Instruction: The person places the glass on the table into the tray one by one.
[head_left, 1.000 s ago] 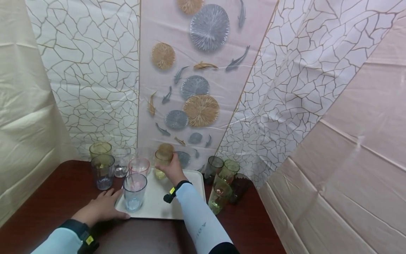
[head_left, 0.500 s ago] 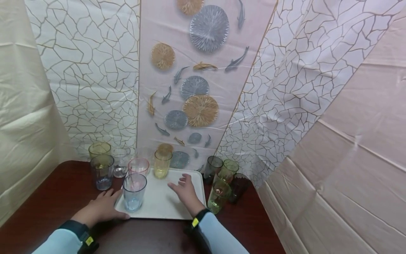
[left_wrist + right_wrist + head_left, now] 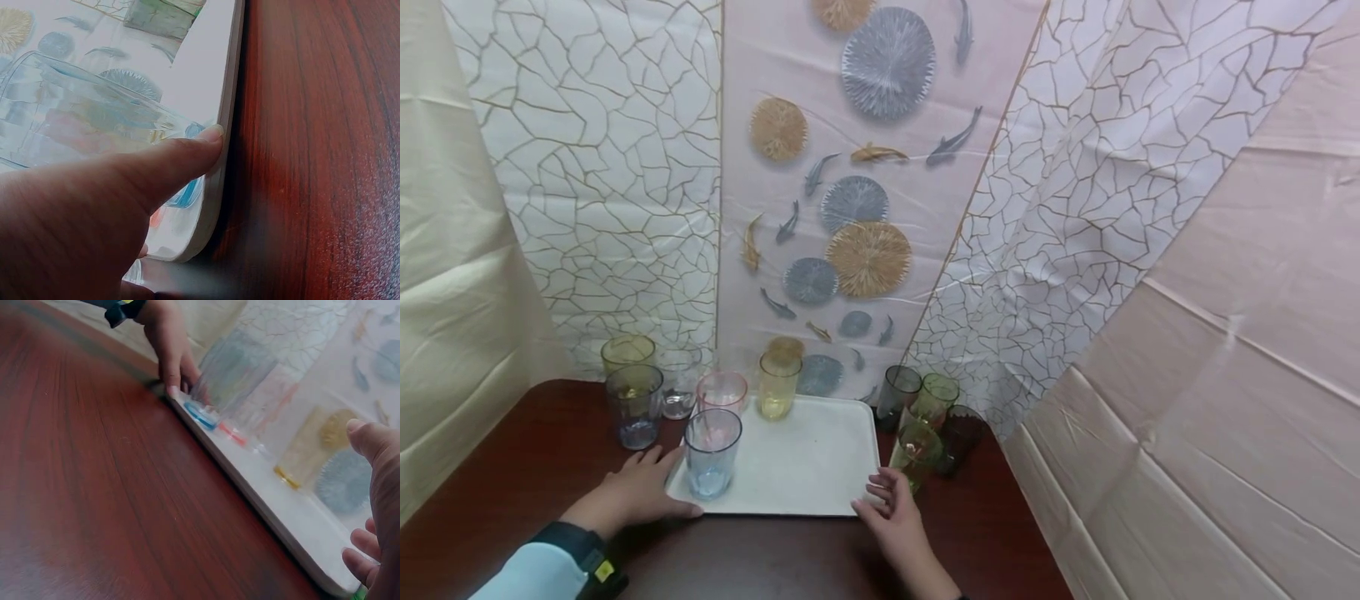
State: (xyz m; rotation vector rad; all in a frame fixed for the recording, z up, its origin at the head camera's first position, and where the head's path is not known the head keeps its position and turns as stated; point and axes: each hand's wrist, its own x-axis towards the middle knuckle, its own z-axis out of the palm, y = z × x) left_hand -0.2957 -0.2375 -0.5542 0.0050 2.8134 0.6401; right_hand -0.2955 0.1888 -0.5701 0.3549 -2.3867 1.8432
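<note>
A white rectangular tray [image 3: 805, 467] lies on the table with three glass tumblers on it. The blue tumbler [image 3: 711, 475] stands at its front left, a pink-rimmed tumbler [image 3: 722, 396] behind that, and a yellow tumbler [image 3: 777, 396] along the back edge. My left hand [image 3: 632, 496] grips the tray's front left corner; in the left wrist view its thumb [image 3: 181, 153] lies on the rim beside the blue tumbler. At the front right corner is my right hand [image 3: 898, 525], fingers loosely spread and holding nothing. In the right wrist view its thumb [image 3: 372, 440] stands apart from the fingers.
Left of the tray stand a purplish tumbler [image 3: 636, 412], a colourless tumbler [image 3: 679, 392] and a yellow-green tumbler [image 3: 627, 350]. On the right are a grey tumbler [image 3: 897, 400], green tumblers [image 3: 938, 400] and a dark brown tumbler [image 3: 958, 442]. Patterned cloth [image 3: 1037, 208] hangs behind the table.
My right hand let go of the yellow tumbler at the tray's back and drew forward and right to the front right corner. My left hand stayed at the front left corner.
</note>
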